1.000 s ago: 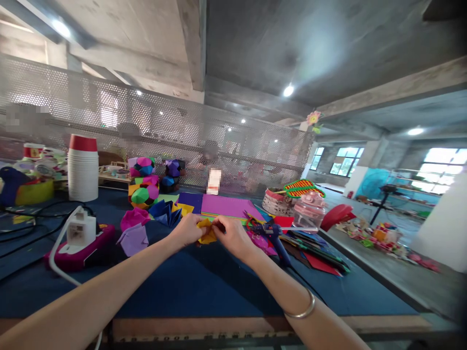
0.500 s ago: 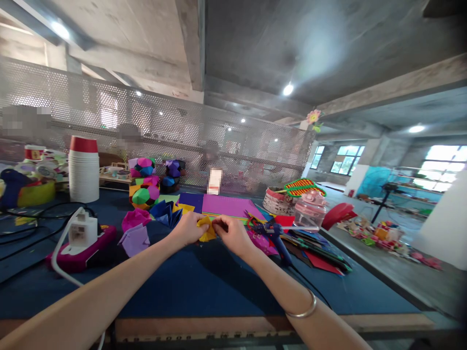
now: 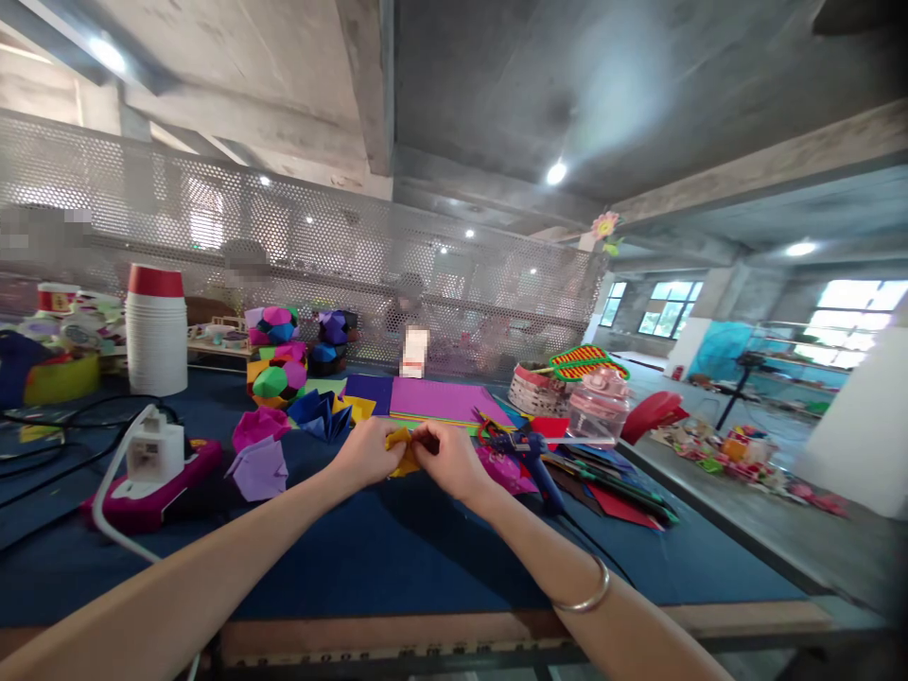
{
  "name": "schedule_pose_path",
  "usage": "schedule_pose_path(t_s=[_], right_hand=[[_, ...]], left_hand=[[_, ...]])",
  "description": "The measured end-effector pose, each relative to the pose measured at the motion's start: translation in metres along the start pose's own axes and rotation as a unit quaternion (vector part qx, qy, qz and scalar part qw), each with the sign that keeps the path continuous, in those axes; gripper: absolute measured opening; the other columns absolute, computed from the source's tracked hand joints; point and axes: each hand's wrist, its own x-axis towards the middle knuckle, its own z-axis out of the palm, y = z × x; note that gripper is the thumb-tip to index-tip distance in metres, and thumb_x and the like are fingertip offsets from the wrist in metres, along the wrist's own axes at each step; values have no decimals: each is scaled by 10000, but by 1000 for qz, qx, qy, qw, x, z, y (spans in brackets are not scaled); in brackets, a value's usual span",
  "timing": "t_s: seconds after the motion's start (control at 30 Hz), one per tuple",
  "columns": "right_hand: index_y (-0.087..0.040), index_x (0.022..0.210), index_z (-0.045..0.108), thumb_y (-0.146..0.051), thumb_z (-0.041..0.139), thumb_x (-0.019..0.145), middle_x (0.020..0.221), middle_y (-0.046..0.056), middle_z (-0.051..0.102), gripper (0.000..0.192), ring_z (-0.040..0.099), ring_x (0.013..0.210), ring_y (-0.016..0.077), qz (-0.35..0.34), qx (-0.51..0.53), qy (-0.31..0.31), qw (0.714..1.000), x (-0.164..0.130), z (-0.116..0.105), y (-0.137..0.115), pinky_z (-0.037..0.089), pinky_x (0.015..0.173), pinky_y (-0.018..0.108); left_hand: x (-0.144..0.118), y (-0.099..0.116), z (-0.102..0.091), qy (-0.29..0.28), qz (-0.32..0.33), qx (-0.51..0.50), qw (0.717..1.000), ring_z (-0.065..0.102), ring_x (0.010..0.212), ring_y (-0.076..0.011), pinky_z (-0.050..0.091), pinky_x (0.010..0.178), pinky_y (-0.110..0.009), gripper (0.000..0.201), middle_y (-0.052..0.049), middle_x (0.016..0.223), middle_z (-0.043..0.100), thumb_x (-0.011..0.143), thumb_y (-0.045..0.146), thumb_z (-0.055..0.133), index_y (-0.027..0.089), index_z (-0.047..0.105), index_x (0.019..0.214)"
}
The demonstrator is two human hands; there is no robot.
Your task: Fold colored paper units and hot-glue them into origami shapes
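Between my hands, above the blue table, is a small folded piece of yellow paper (image 3: 403, 460). My left hand (image 3: 370, 450) is closed and pinches its left side with thumb and fingers. On its right edge my right hand (image 3: 448, 458) is closed too, fingertips pressed on the paper. My fingers hide part of the folds. Left of my hands lie folded paper pieces: a lilac one (image 3: 258, 469), a pink one (image 3: 259, 428) and a blue one (image 3: 321, 414). A stack of coloured paper sheets (image 3: 440, 401), purple on top, lies just beyond them.
A blue glue gun (image 3: 536, 467) with a cable rests right of my hands, near scissors (image 3: 491, 427), a clear pink-lidded jar (image 3: 600, 409) and loose coloured sheets. At left stand a purple power strip (image 3: 191, 482), stacked paper cups (image 3: 156, 336) and paper balls (image 3: 278, 380).
My right hand has moved slightly left, closer to my left hand, and the yellow paper has turned a little between them. The whole view has shifted slightly.
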Motion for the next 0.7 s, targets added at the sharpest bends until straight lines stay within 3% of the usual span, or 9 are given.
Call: schedule_pose_path(t_s=[0.1,0.23,0.33,0.47,0.7], right_hand=[[-162,886,647,-240,521,810,806,47,683,166,626,731,161,26,34,20,999,3,2,3,472,671,257],[-168,982,599,-415,446,881,825,47,661,308,609,710,151,84,123,21,989,5,6,2,467,626,246],[-155,935,590,-507,501,838,783,30,638,376,578,671,138,120,165,-33,978,2,9,-4,443,582,226],[-138,828,612,-510,572,789,700,-6,593,376,515,615,110,100,163,-96,977,-3,10,-10,383,532,199],[-151,896,631,-345,558,819,791,34,665,221,577,686,145,94,84,-12,992,1,6,2,414,588,221]], left_hand=[[2,3,-5,9,17,36,999,523,533,-131,318,519,-221,177,-4,555,576,733,232,495,165,621,629],[5,2,-11,51,-20,7,998,537,518,-126,346,498,-208,204,-2,573,595,755,284,493,156,631,677],[7,-3,-10,75,-37,-21,996,555,539,-129,369,495,-204,236,1,614,616,761,335,503,149,646,736],[9,-9,-6,84,-23,-77,993,588,623,-144,421,548,-210,284,-8,681,649,769,375,507,142,666,800],[8,-3,-5,43,-4,-101,994,630,756,-180,478,710,-265,276,-48,815,700,735,337,568,140,673,897]])
